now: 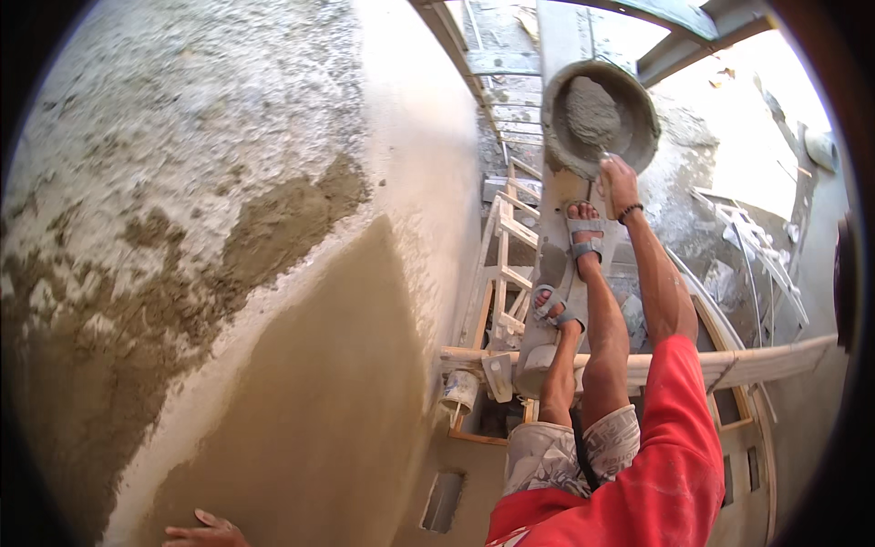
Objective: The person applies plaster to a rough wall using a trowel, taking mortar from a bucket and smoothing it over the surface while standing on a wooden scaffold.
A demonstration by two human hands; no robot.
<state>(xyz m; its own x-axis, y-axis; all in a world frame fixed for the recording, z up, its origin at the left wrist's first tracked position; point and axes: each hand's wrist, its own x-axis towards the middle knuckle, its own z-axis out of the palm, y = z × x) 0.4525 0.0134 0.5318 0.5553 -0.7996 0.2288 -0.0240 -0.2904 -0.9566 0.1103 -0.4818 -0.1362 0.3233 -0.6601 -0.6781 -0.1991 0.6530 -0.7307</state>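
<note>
My right hand (620, 182) reaches down to the near rim of a round grey pan (643, 137) that holds a heap of wet mortar (591, 111). Its fingers curl downward and a small pale piece shows at the fingertips; whether it grips anything is hidden. A dark band circles that wrist. My left hand (205, 531) lies at the bottom edge with fingers spread against the smooth wet plaster of the wall (301, 383). The pan sits on a long grey plank (554, 228), where my feet in grey sandals (583, 239) stand.
Rough, patchy plaster (164, 182) covers the wall's upper left. A bamboo pole (747, 365) crosses under the plank, with a small bucket (460, 392) and a flat tool (498, 374) at its wall end. A wooden ladder (506, 273) stands beside the wall. The ground lies far below.
</note>
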